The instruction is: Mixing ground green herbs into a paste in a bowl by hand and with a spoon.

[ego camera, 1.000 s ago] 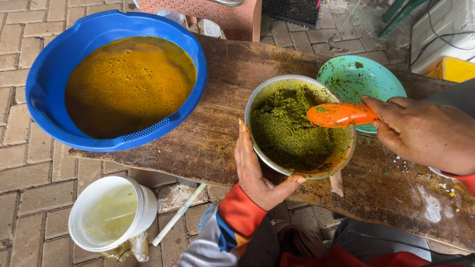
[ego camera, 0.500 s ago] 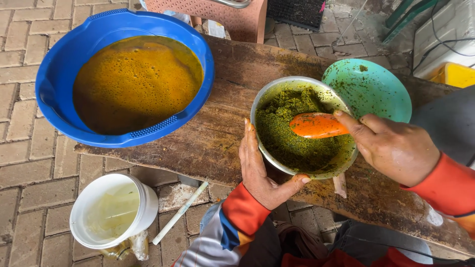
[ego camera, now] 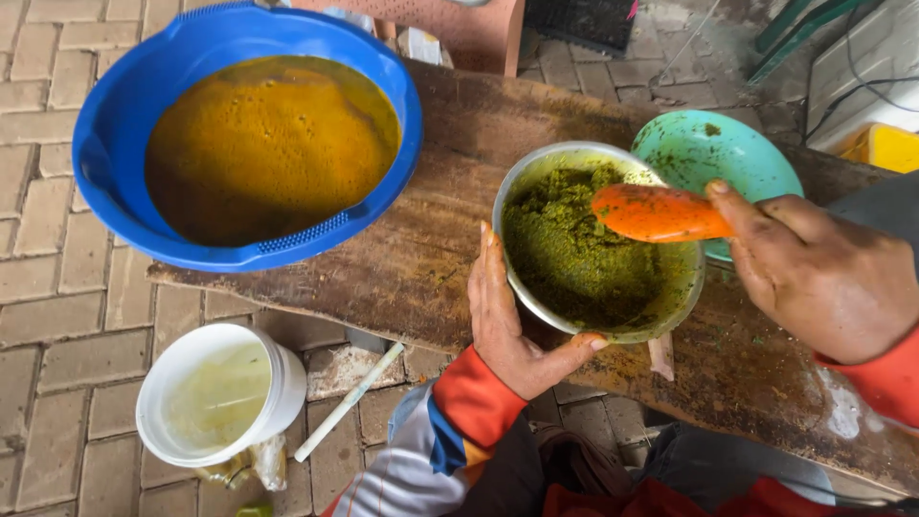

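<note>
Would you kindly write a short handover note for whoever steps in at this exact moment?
Left hand: open, cupped against the metal bowl of green paste, steadying it on the wooden plank.
Right hand: grips an orange spoon over the paste.
Nearby: blue basin of yellow-brown liquid to the left, teal plate behind the bowl, white bucket on the paving below.
Done: bowl holds paste.
Left: spoon carries no visible load.

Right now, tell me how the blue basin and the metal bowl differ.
The blue basin is plastic and much wider; the metal bowl is smaller and silvery. The basin holds an orange-brown liquid mix; the bowl holds a coarse green paste. The basin stands untouched, while the left hand steadies the bowl and the right hand holds an orange spoon over it. Both are round and rest on the wooden bench.
</note>
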